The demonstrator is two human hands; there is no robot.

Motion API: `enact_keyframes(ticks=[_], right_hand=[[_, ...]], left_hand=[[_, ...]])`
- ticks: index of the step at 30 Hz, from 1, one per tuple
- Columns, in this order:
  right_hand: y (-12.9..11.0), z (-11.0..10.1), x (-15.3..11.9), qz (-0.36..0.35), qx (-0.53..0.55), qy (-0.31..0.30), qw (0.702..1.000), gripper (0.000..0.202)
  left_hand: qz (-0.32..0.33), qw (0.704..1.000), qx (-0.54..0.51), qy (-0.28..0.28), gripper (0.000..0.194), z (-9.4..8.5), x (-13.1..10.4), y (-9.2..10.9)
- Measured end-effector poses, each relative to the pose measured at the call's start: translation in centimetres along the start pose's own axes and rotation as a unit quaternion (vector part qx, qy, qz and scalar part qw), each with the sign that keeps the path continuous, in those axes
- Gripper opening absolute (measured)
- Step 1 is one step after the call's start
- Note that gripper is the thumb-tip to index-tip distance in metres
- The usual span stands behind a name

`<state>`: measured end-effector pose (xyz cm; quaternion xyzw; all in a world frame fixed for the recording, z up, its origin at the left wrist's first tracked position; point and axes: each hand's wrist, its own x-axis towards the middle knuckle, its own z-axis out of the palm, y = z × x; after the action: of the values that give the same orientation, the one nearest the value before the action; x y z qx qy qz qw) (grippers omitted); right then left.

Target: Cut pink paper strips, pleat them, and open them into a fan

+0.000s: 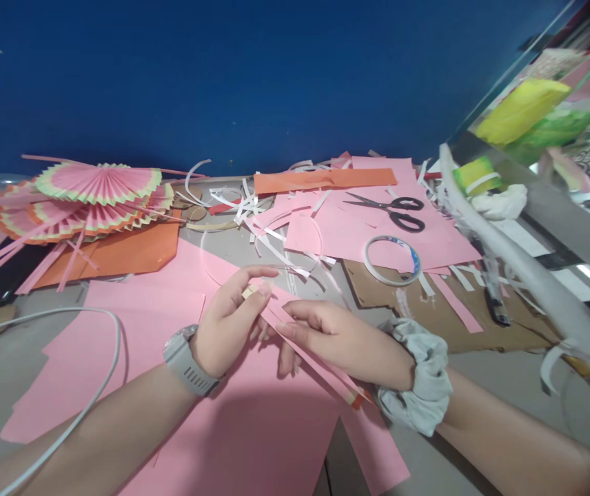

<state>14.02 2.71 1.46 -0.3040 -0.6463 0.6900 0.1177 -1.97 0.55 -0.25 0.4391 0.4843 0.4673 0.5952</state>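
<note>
My left hand, with a grey watch on its wrist, pinches the upper left end of a narrow folded pink paper strip. Thumb and forefinger press near its pale yellow tip. My right hand grips the same strip around its middle, thumb on top and fingers beneath. The strip slants down to the right and ends in a yellow and orange edge below my right wrist. Large pink paper sheets lie under both hands.
Pleated pink paper fans lie at the left on orange paper. Black scissors, a tape roll, brown cardboard and a cutter knife are at the right. A white cable crosses the left side.
</note>
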Motion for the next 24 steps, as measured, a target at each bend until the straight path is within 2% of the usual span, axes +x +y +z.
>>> enact_keyframes(ticks=[4, 10, 16, 19, 21, 24], right_hand=[[0.03, 0.02, -0.01, -0.003, 0.001, -0.001, 1.000, 0.026], [0.03, -0.16, -0.01, -0.008, 0.011, -0.010, 1.000, 0.023], [-0.14, -0.54, -0.26, 0.008, -0.040, -0.007, 0.999, 0.031], [-0.13, -0.57, -0.34, 0.008, -0.046, -0.014, 0.999, 0.030], [-0.05, -0.55, -0.35, 0.005, -0.047, -0.010, 0.999, 0.031], [0.14, -0.45, -0.34, -0.011, -0.047, 0.003, 0.999, 0.033]], left_hand=[[0.016, 0.999, -0.030, -0.003, 0.024, 0.02, 0.07, -0.17], [0.036, 0.999, 0.011, 0.000, 0.029, -0.36, 0.22, -0.25], [0.065, 0.994, 0.032, 0.085, 0.022, -0.64, 0.60, 0.14], [0.068, 0.992, 0.005, 0.105, 0.022, -0.64, 0.68, 0.18], [0.071, 0.993, -0.035, 0.092, 0.026, -0.69, 0.62, 0.05], [0.065, 0.993, -0.098, 0.015, 0.042, -0.73, 0.38, -0.26]])
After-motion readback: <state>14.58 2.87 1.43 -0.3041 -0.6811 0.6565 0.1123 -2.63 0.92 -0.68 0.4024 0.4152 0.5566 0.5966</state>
